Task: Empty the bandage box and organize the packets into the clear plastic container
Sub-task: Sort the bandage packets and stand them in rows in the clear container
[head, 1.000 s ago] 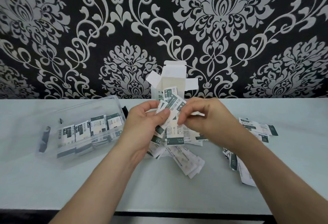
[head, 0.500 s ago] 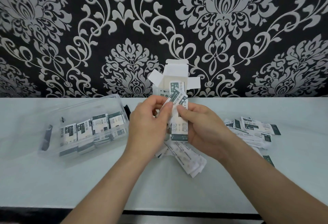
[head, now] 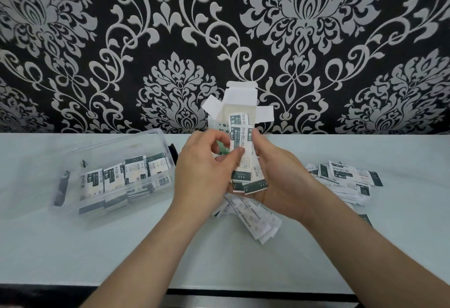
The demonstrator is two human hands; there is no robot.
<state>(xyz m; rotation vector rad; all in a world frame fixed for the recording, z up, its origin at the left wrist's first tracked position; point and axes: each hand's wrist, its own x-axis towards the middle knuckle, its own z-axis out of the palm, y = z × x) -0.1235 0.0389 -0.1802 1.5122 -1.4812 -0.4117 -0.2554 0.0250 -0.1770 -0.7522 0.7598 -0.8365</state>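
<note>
A small stack of white-and-dark-green bandage packets (head: 243, 161) stands upright between my two hands above the table's middle. My left hand (head: 204, 173) pinches the stack from the left with thumb and fingers. My right hand (head: 275, 176) cups it from the right and below. Behind them stands the white bandage box (head: 239, 103) with its top flaps open. The clear plastic container (head: 114, 176) lies to the left with several packets lined up inside. Loose packets (head: 255, 220) lie under my hands, and another pile (head: 345, 178) lies to the right.
The pale table (head: 97, 254) ends at a dark front edge near me. A black-and-silver patterned wall (head: 219, 27) rises right behind the box. The container's clear lid (head: 29, 173) with a black clasp lies at its left.
Both hands have lifted the packets higher and squared them into an upright stack. The right hand has shifted from pinching their top to cupping them from below.
</note>
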